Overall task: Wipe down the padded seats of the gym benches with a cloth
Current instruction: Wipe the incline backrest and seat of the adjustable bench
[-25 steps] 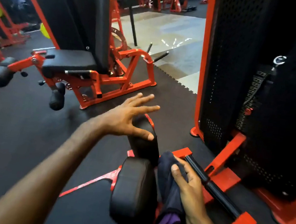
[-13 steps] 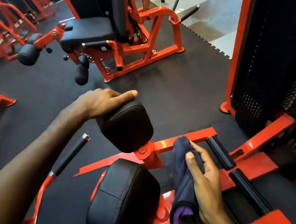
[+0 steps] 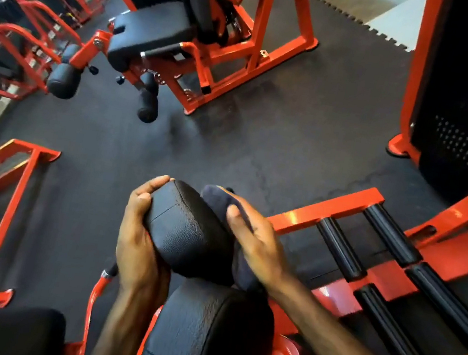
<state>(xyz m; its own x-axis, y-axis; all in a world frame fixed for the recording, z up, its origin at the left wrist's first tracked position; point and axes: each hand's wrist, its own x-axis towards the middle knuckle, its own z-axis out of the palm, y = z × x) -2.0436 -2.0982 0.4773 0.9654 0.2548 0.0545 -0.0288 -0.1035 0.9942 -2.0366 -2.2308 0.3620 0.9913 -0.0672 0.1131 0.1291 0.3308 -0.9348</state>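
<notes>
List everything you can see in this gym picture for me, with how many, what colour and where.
Round padded roller: one, black, centre, between both hands.
Dark navy cloth: one, against the roller's right side, under the right hand.
Larger padded cushion: one, black, bottom centre, below the roller.
Foam-covered foot bars: about five, black, on the orange frame at right.
Seated machine with black seat: one, orange frame, upper left.
Rubber floor mat: black, across the middle.
Weight stack housing: one, black, upper right.
Left hand: grips the roller's left side.
Right hand: presses the cloth onto the roller.
</notes>
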